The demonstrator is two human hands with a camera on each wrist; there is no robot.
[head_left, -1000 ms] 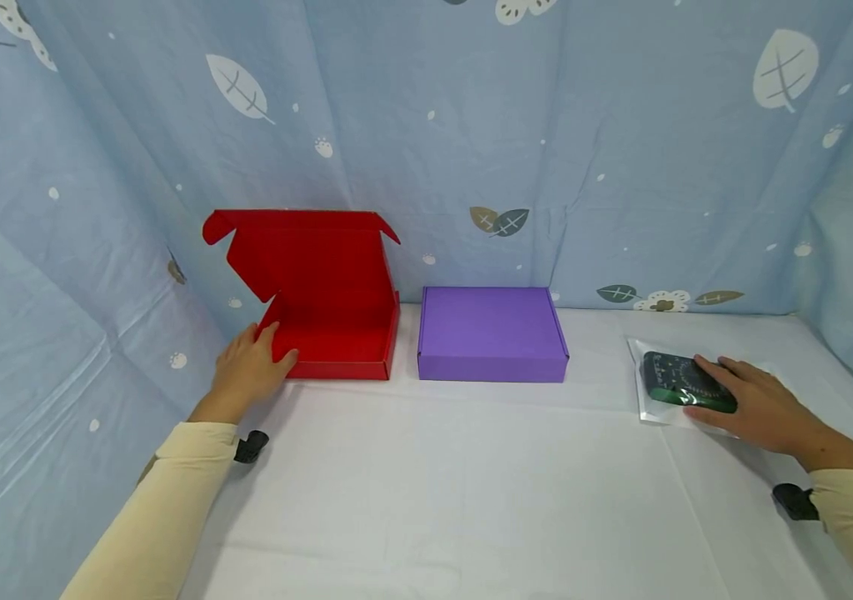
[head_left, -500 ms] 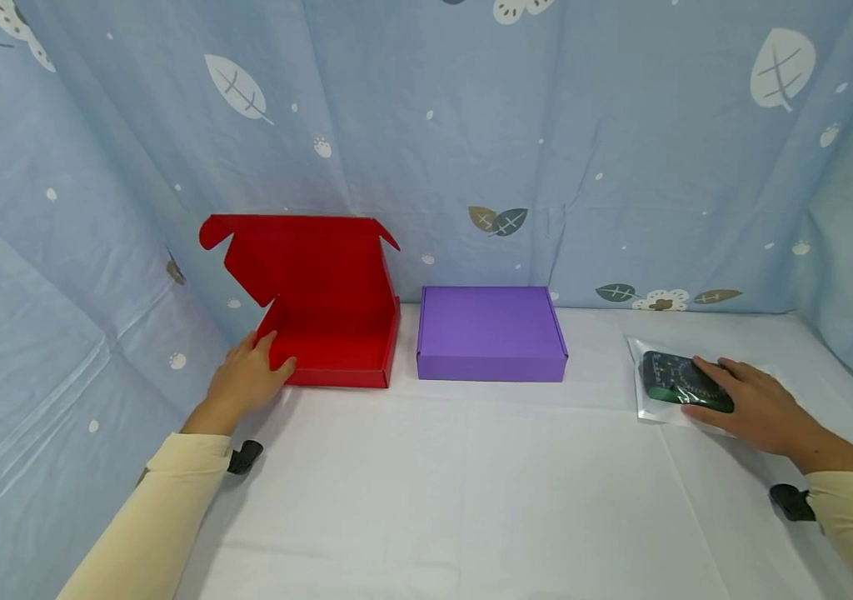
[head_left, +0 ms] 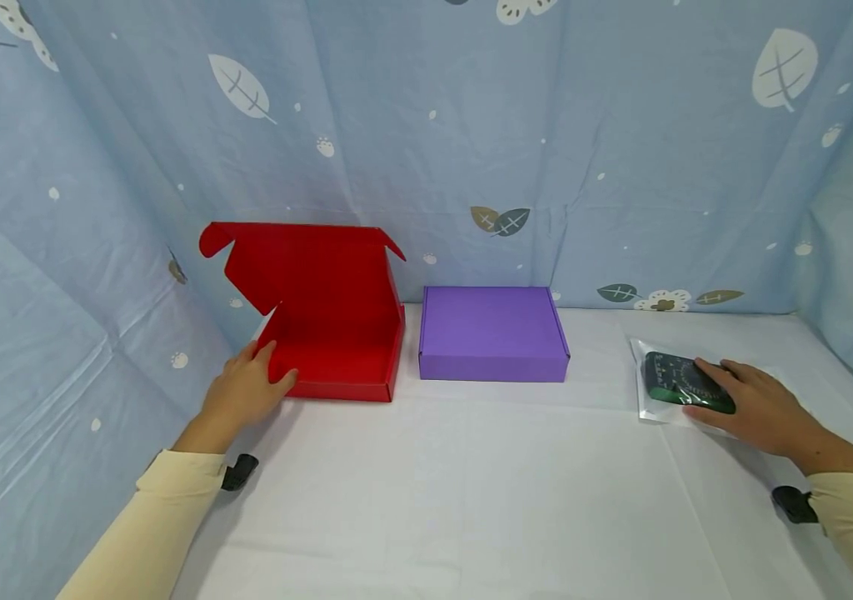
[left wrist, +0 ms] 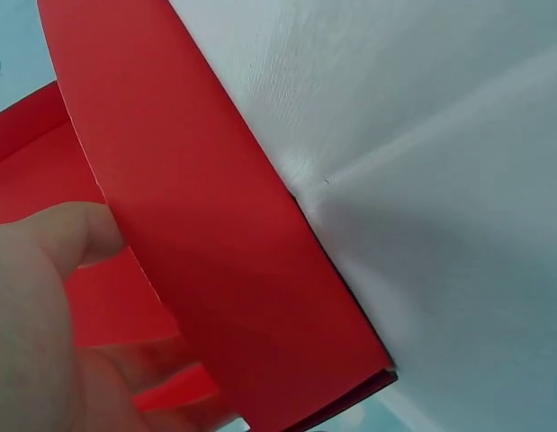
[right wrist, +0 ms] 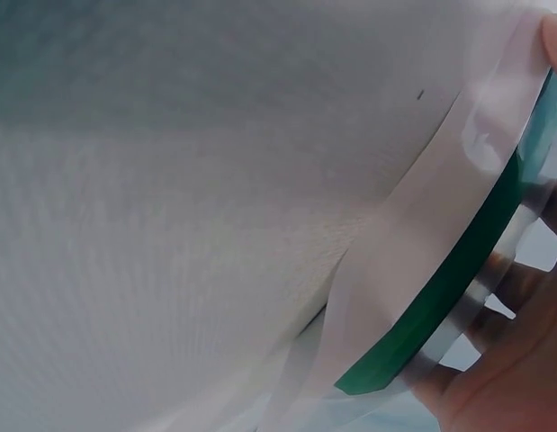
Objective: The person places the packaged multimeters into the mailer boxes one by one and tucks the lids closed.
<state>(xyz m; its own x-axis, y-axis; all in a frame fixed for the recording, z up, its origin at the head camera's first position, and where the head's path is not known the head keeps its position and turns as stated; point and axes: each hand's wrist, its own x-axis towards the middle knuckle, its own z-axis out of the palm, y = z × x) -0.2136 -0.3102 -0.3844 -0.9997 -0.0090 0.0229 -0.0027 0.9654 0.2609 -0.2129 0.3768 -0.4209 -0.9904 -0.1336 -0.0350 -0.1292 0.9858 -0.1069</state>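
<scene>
A red cardboard box [head_left: 344,354] stands with its lid raised and its inside bare. My left hand [head_left: 242,393] grips its front left corner. In the left wrist view the thumb [left wrist: 76,236] lies at the upper edge of the red wall [left wrist: 202,216], and the other fingers pass behind that wall. Far to the right, my right hand [head_left: 760,408] holds a dark multimeter [head_left: 677,382] with green sides, inside a clear plastic bag [head_left: 647,407]. The right wrist view shows its green side [right wrist: 453,274] with fingers curled along it.
A closed purple box [head_left: 490,325] stands just right of the red box. White cloth [head_left: 471,483] covers the table. Behind and at both sides hangs a blue curtain [head_left: 396,100] with leaf prints. Each wrist wears a small black camera.
My left hand has drawn the red box a short way toward me, and its raised lid sits lower in the head view. The right hand and the multimeter have stayed in place.
</scene>
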